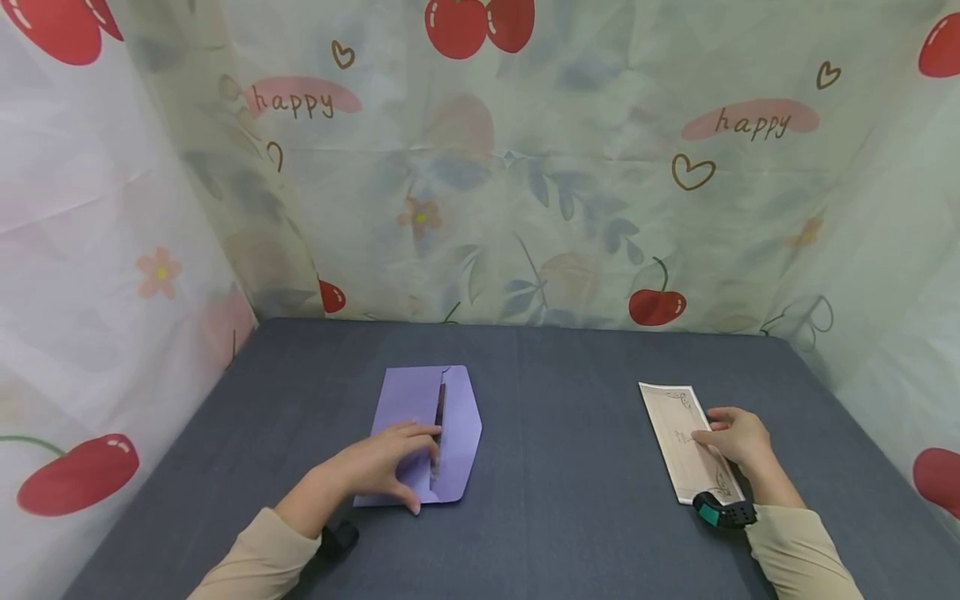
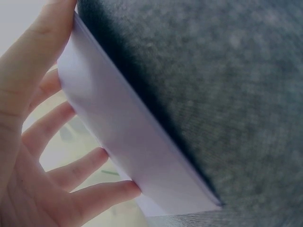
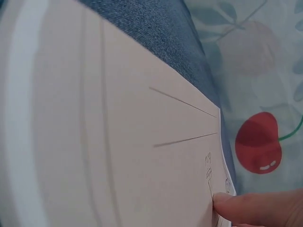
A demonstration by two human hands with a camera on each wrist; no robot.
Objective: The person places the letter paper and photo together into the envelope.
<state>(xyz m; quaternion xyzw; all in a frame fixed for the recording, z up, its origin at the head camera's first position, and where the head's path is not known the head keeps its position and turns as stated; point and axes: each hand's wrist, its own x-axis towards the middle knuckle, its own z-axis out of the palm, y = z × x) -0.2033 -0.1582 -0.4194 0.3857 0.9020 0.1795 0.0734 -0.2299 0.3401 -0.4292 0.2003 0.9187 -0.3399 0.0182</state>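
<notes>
Fingers, left: spread and lightly bent on the left hand [image 1: 381,460], thumb set wide of the others; fingertips rest on the envelope, thumb at its near edge. Firmness of contact: cannot tell.
Fingers, right: thumb of the right hand [image 1: 742,440] lies on the card's face at its right edge, pinching it; other fingers partly hidden beyond that edge.
Purple envelope [image 1: 405,400]: on the table, left of centre, under the left hand; flap spread out to the right, dark slit along the opening. Contents of slit: cannot tell.
Tan card [image 1: 670,425]: right of centre, well apart from the envelope, slanted, far end leaning left. White border, scrollwork at two corners, small lettering mid-face; fine dark lines seen from the right wrist. Clearance from table: cannot tell.
Wrists: black band with teal patch [image 1: 722,512] on the right, over the card's near end; black object [image 1: 339,540] at the left.
Sleeves: beige, left sleeve [image 1: 258,557] and right sleeve [image 1: 802,552].
Table [image 1: 558,467]: dark grey cover.
Surround: pale cloth [image 1: 555,108] printed with cherries, flowers, leaves, hearts, "happy".
</notes>
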